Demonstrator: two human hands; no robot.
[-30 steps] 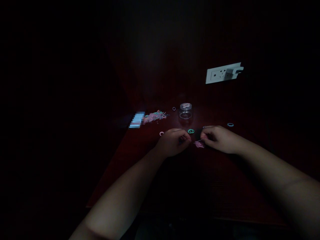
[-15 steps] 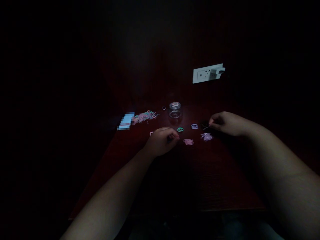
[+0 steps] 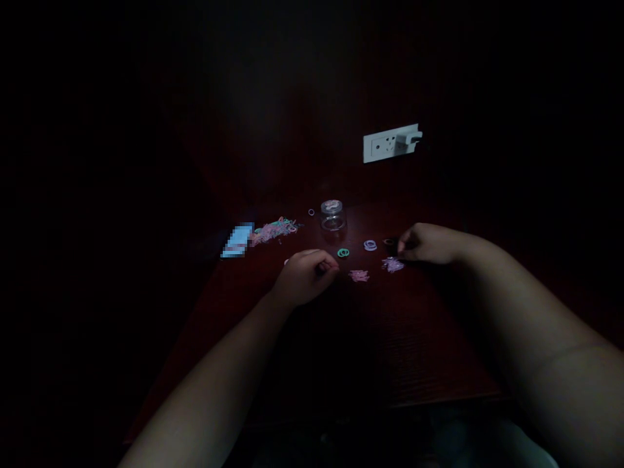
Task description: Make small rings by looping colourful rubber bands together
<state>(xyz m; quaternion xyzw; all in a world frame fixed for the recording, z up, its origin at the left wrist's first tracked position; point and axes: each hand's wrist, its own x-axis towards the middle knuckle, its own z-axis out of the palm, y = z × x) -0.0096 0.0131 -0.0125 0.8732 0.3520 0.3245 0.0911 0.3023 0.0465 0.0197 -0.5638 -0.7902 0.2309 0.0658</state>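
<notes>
On the dark red table, my left hand (image 3: 308,276) rests with its fingers curled into a pinch; what is in them, if anything, is hidden. It partly covers a pale pink ring (image 3: 286,262). Just right of it lie green rings (image 3: 343,253) and a small heap of pink pieces (image 3: 359,276). My right hand (image 3: 429,243) is closed at the fingertips, right at the edge of a heap of light purple pieces (image 3: 392,264). Anything between those fingertips is too small to make out. Purple rings (image 3: 370,246) and a dim orange-brown ring (image 3: 389,242) lie beside it.
A clear lidded jar (image 3: 333,216) stands behind the rings. To the left are a mixed heap of coloured bands (image 3: 275,231) and a blurred lit screen (image 3: 238,240). One small ring (image 3: 311,212) lies near the jar. A wall socket (image 3: 390,143) holds a plug.
My right hand has come down to the purple heap; the thin pale strip at its fingertips no longer shows. The orange-brown ring is plainer. My left hand keeps its pose while the whole view shifts slightly.
</notes>
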